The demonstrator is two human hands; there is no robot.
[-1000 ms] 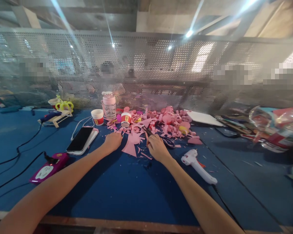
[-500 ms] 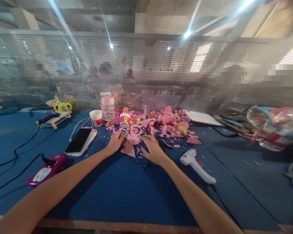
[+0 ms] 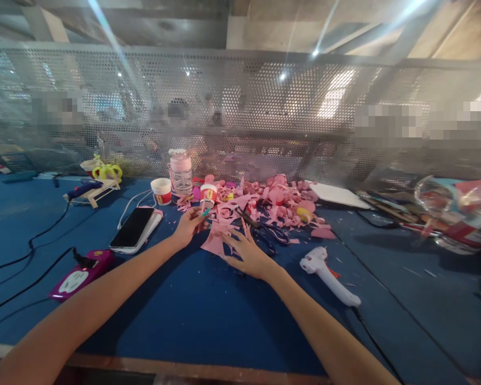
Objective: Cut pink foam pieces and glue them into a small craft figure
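Your left hand (image 3: 190, 224) pinches a small teal pen (image 3: 204, 213), fingers closed on it. Right hand (image 3: 246, 251) spread flat, holding nothing, pressing pink sheet (image 3: 215, 241). Scrap pile (image 3: 272, 203) at 12 o'clock, scissors (image 3: 264, 232) just right, glue gun (image 3: 328, 272) at 3, phone (image 3: 133, 229) at 9.

Left hand (image 3: 189, 224) pinches a small teal-tipped tool (image 3: 204, 213) just above the pink foam sheet (image 3: 216, 241); right hand (image 3: 246, 253) is spread flat, fingers on the sheet's edge. Scissors (image 3: 264, 230) lie just beyond it, pink scraps (image 3: 280, 203) behind, glue gun (image 3: 328, 274) to the right, phone (image 3: 134, 229) left
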